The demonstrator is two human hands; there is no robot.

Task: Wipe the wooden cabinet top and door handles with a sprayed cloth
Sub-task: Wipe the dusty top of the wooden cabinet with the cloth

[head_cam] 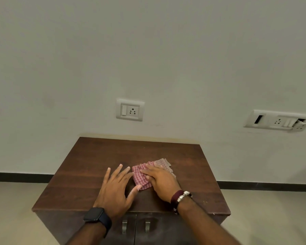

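- Nearest to me: two bare forearms coming in from the bottom edge. Left wrist has a black smartwatch [97, 217], right wrist a maroon band with a silver bracelet [181, 196].
- Below the wrists I see the cabinet front: two dark doors, two metal door handles, left handle [124, 226] and right handle [147, 226], side by side at the door seam, just under the front edge of the cabinet top. Neither hand touches them.
- Wooden cabinet top [88, 174]: dark brown, wood grain visible. Taking it as my reference.
- Left hand [116, 189]: flat, fingers spread wide and straight, palm down over the middle of the cabinet top, holding nothing. Thumb tip touches the near-left corner of the cloth. Whether the palm sits on the wood I cannot tell.
- Right hand [160, 181]: flat on the cloth, fingers straight and pointing left-forward, pressing it down, not curled round it.
- Cloth [140, 175]: red-and-white checked, crumpled, lying right of centre on the cabinet top, mostly under the right hand. A paler part sticks out beyond the fingers toward the back edge.
- Behind the cabinet top: plain pale wall, dark skirting strip along the floor on both sides.
- On the wall above the back edge: white switch-and-socket plate [130, 109]. Further right, a wider socket plate [277, 121], its right end broken open.
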